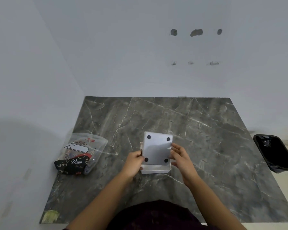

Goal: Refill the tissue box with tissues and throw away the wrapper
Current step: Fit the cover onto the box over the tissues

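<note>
A white square tissue box lies on the dark marble table. Its flat bottom panel, white with black round pads at its corners, is tilted up over the box. My left hand pinches the panel's lower left edge. My right hand holds its right edge with the fingers spread. A clear plastic tissue pack wrapper with dark printed tissues inside lies at the table's left. What is inside the box is hidden by the panel.
A black-lined waste bin stands on the floor past the table's right edge. White walls close off the far and left sides. A yellowish scrap lies at the near left corner of the table.
</note>
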